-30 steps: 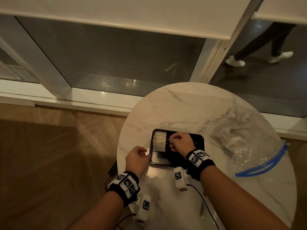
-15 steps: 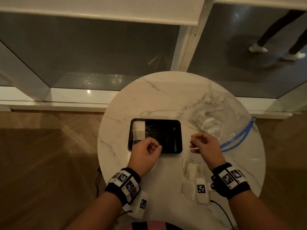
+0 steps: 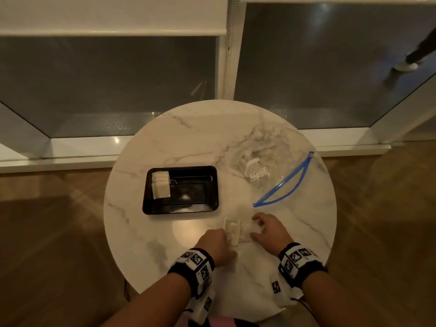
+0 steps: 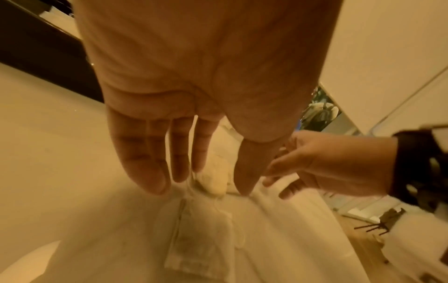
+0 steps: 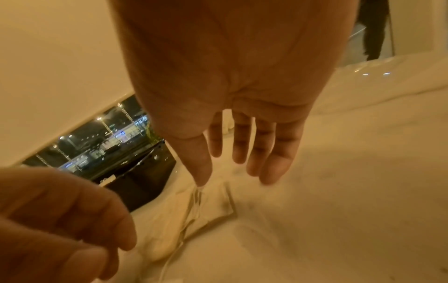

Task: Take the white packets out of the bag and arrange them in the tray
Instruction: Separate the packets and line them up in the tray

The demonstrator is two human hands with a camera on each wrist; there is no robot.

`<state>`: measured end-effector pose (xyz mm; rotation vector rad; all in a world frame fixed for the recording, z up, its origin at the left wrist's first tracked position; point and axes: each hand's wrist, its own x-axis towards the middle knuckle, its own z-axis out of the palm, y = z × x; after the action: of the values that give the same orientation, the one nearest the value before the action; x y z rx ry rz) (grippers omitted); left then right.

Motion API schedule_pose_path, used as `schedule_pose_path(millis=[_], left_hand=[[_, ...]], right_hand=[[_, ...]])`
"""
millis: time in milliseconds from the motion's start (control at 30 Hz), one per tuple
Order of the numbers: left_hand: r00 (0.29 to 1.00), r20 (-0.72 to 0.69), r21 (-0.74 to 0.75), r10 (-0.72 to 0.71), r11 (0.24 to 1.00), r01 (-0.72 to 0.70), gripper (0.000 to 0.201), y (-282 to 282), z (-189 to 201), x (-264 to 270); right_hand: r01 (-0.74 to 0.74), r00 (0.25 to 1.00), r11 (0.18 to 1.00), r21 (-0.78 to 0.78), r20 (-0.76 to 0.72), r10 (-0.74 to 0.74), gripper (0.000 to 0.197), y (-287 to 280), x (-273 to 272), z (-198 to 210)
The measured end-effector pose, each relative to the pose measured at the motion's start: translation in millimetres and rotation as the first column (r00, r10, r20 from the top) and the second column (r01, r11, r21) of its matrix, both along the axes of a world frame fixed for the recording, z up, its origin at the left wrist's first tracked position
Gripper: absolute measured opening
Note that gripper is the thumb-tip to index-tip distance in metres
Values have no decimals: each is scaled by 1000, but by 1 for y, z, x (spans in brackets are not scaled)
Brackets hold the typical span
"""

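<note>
A black tray (image 3: 213, 185) sits left of centre on the round marble table, with a stack of white packets (image 3: 161, 188) at its left end. The clear bag (image 3: 266, 171) with a blue zip edge lies to the right, a white item inside it. Several loose white packets (image 3: 233, 230) lie near the table's front edge. My left hand (image 3: 224, 237) reaches them from the left, fingers straight (image 4: 198, 187) over a packet (image 4: 213, 184). From the right comes my right hand (image 3: 253, 228), fingers spread (image 5: 232, 178), thumb tip touching a packet (image 5: 213, 201). Neither hand grips anything.
Another flat packet (image 4: 198, 237) lies closer to me under the left wrist. Wooden floor surrounds the table (image 3: 188, 142). Glass panels and a white frame stand behind it, and a person's leg and shoe (image 3: 408, 64) pass at the far right.
My right hand left the tray, swung right towards the bag, then came down to the loose packets. My left hand moved right from the tray's near edge to the same packets.
</note>
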<state>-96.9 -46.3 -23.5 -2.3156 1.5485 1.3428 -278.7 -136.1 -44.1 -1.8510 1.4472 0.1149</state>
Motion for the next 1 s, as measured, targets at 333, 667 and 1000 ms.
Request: schedule_pose_path(millis=[333,667,1000], left_hand=[[975,223,81,25,996,-45,42,3,-24,-29],[929,-79,-56,362,929,-366,11,32,-34,4],[547,-554,-21,628,646,-763,19,53,-11,2]], right_hand=[[-165,985,986,13,-45,165,50,-6,-1,-24],[-5,996,997,81,85,-2,37,-14,-10,-34],[-203,976,979,5,-76,203,41,-7,13,-21]])
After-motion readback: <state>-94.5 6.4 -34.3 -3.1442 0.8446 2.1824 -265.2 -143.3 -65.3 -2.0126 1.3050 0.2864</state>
